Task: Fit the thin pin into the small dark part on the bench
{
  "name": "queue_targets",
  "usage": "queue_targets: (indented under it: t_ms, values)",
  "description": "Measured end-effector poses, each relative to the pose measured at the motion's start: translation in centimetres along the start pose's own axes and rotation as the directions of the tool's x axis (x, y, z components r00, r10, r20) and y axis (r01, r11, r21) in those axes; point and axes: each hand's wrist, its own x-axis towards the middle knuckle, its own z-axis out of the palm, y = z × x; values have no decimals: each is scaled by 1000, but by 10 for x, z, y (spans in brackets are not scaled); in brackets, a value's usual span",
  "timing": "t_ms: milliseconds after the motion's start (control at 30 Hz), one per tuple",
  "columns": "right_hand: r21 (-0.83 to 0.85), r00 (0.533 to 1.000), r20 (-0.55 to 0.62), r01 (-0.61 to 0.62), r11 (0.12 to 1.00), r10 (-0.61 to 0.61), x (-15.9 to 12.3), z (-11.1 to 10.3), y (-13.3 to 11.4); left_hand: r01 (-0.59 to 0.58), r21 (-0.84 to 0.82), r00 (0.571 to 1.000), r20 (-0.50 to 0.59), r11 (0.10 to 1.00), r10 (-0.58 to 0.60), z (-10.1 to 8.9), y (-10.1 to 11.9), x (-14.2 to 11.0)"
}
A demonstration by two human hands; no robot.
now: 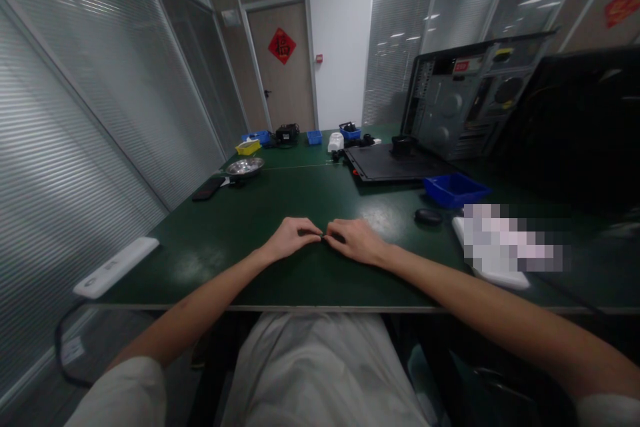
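Note:
My left hand (294,238) and my right hand (356,240) meet fingertip to fingertip just above the green table (300,287), near its front edge. Each hand is closed in a pinch of thumb and forefinger. Between the fingertips sits a tiny dark piece (323,236), mostly covered and too small to name. To the right of my right hand lies a black computer mouse (428,216).
An opened computer case (460,100) stands at the right, its black side panel (390,163) lying before it. Nearby is a blue tray (454,191). A metal bowl (245,167), a phone (209,189) and a white power strip (117,268) lie to the left.

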Motion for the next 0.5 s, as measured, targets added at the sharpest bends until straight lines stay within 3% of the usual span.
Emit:
queue_targets:
  t_ms: [300,500]
  values:
    - [-23,1000,17,5,1000,-5,0,6,3,52,-85,997,-46,995,-56,8,-5,-1]
    - [-42,999,45,-5,999,7,1,3,1,64,-93,996,-49,994,-69,1,-4,1]
